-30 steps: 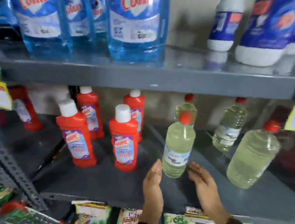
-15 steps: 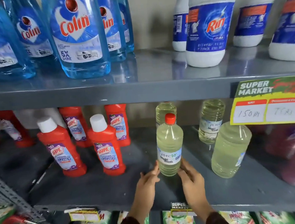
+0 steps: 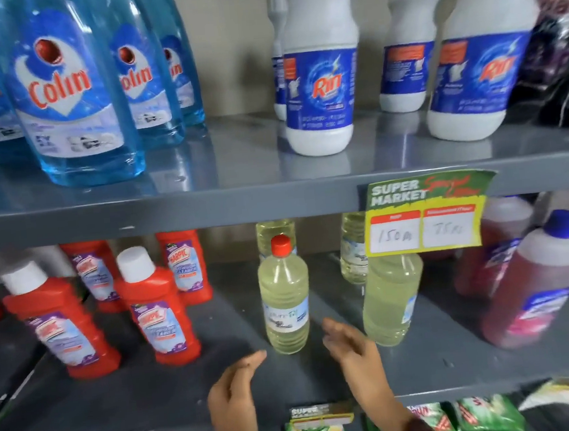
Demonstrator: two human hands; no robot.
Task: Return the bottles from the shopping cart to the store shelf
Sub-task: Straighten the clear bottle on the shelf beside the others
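A clear bottle of pale yellow liquid with a red cap (image 3: 285, 297) stands upright near the front of the grey middle shelf (image 3: 223, 392). My left hand (image 3: 234, 389) hovers just below and left of it, fingers apart, holding nothing. My right hand (image 3: 351, 345) is just right of the bottle's base, also empty and apart from it. Three more pale yellow bottles stand behind and to the right, the nearest one (image 3: 392, 298) partly hidden by a price tag. The shopping cart is out of sight.
Red Harpic bottles (image 3: 157, 305) stand left of the yellow ones; reddish bottles with blue caps (image 3: 537, 286) stand right. The upper shelf carries blue Colin bottles (image 3: 66, 97) and white Rin bottles (image 3: 316, 85). A yellow-green price tag (image 3: 424, 217) hangs from the upper shelf edge. Packets fill the shelf below.
Both hands have let go of the red-capped yellow bottle and drawn back a little toward me. The bottle stays upright on the shelf. The view has lifted and moved closer.
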